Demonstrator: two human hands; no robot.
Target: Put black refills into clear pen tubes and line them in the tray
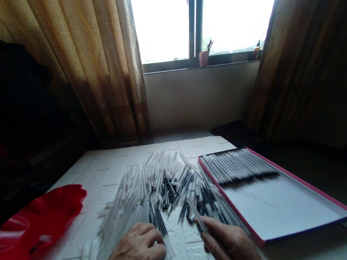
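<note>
A loose heap of clear pen barrels and black pen parts (165,186) covers the middle of the white brick-patterned table (100,168). My left hand (136,252) lies on the near left edge of the heap, its fingers curled down onto the clear barrels. My right hand (228,246) is closed round a clear pen (196,214) that points up and away, just left of the shallow pink-rimmed white tray (288,208). A neat row of assembled pens (238,166) lies along the tray's far end.
A red wavy-edged plastic dish (34,227) sits at the table's left with a small pale piece in it. Curtains hang on both sides of a bright window behind. The table's right edge drops off just past the tray.
</note>
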